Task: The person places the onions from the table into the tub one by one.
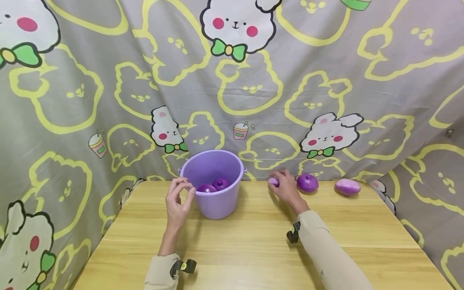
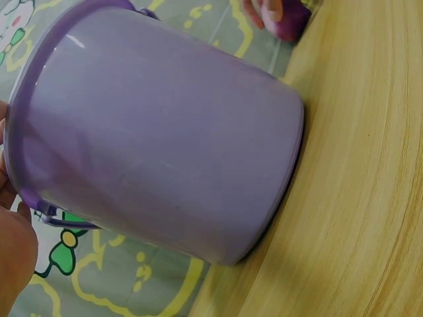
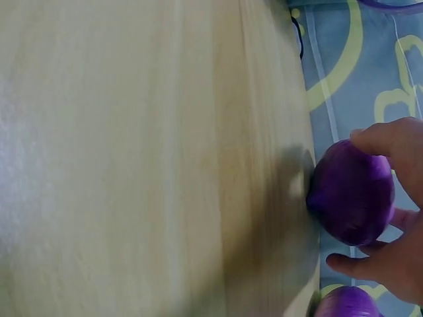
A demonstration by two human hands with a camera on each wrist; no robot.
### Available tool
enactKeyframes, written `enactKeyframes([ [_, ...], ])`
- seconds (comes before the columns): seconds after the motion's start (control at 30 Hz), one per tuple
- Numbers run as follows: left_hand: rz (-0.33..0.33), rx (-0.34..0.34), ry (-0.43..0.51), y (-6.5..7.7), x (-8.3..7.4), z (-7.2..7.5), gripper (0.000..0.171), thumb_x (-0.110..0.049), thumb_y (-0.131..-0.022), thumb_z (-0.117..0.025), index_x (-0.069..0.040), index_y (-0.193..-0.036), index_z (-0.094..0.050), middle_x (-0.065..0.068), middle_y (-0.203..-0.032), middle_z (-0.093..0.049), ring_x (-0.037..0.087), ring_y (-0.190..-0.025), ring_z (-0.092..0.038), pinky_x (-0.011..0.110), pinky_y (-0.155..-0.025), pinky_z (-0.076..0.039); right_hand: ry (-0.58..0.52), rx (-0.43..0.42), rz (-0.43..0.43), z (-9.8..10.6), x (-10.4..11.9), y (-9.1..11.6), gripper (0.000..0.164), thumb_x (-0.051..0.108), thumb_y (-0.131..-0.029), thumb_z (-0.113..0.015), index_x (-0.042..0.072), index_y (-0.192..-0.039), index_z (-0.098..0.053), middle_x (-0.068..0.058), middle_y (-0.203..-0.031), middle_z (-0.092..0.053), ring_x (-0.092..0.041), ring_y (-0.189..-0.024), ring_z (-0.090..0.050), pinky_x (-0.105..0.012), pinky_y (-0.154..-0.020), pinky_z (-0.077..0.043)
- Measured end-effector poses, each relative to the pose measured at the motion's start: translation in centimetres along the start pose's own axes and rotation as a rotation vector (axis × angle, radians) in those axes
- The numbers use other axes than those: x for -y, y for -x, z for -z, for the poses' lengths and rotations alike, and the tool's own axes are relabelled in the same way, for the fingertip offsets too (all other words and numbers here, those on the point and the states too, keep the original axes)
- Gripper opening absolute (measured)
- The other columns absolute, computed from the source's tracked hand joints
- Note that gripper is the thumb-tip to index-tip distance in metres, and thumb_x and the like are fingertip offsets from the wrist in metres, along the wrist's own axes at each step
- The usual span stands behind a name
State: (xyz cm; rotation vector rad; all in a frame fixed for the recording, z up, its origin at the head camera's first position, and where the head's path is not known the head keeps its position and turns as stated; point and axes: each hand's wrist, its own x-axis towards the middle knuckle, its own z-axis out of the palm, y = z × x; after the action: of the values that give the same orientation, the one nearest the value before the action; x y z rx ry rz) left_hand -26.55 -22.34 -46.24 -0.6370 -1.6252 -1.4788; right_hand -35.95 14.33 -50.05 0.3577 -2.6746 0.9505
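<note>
A lilac bucket (image 1: pixel 217 205) stands upright on the table. My left hand (image 1: pixel 180 200) pinches its rim at the near left, and the left wrist view shows fingertips on that rim beside the handle. Inside lie two shiny purple pieces, one (image 1: pixel 206 188) partly hidden by the wall and one (image 1: pixel 220 185) with a dimple. At the table's back edge, my right hand (image 1: pixel 284 186) grips a rounded purple onion (image 3: pixel 350 193) between thumb and fingers; in the head view the hand covers most of it. Just right of that hand sits a second round purple piece (image 1: pixel 307 183).
Farther right lies a longer pink-and-purple piece (image 1: pixel 348 187). A patterned grey curtain (image 1: pixel 253 100) hangs right behind the wooden table (image 1: pixel 246 249). Each sleeve carries a black wrist camera (image 1: pixel 293 232).
</note>
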Motion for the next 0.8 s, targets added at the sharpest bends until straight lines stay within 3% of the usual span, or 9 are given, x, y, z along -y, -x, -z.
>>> enactKeyframes([
  [0.47, -0.009, -0.006, -0.013, 0.00, 0.14, 0.00, 0.006, 0.015, -0.083, -0.068, 0.014, -0.088, -0.066, 0.023, -0.104, -0.057, 0.038, -0.101, -0.054, 0.027, -0.102, -0.049, -0.023, -0.008, -0.009, -0.47, -0.23, 0.26, 0.038, 0.010, -0.089, -0.078, 0.005, -0.124, -0.066, -0.032, -0.133, -0.049, -0.055, -0.118, -0.050, -0.066, -0.097, -0.044],
  [0.7, -0.005, -0.007, -0.028, 0.03, 0.10, 0.03, 0.006, 0.016, -0.082, -0.067, 0.016, -0.087, -0.064, 0.028, -0.102, -0.055, 0.024, -0.106, -0.056, 0.026, -0.103, -0.048, -0.029, 0.003, -0.008, -0.69, -0.14, 0.41, 0.040, 0.011, -0.089, -0.078, 0.005, -0.126, -0.066, -0.032, -0.134, -0.047, -0.056, -0.120, -0.048, -0.066, -0.099, -0.043],
  [0.8, -0.005, -0.007, -0.035, -0.17, -0.69, -0.14, 0.007, 0.020, -0.082, -0.065, 0.016, -0.087, -0.064, 0.030, -0.101, -0.054, 0.025, -0.105, -0.056, 0.025, -0.103, -0.048, -0.028, -0.005, -0.008, -0.69, -0.05, 0.42, 0.040, 0.012, -0.088, -0.078, 0.006, -0.126, -0.066, -0.032, -0.135, -0.047, -0.056, -0.121, -0.048, -0.066, -0.100, -0.042],
])
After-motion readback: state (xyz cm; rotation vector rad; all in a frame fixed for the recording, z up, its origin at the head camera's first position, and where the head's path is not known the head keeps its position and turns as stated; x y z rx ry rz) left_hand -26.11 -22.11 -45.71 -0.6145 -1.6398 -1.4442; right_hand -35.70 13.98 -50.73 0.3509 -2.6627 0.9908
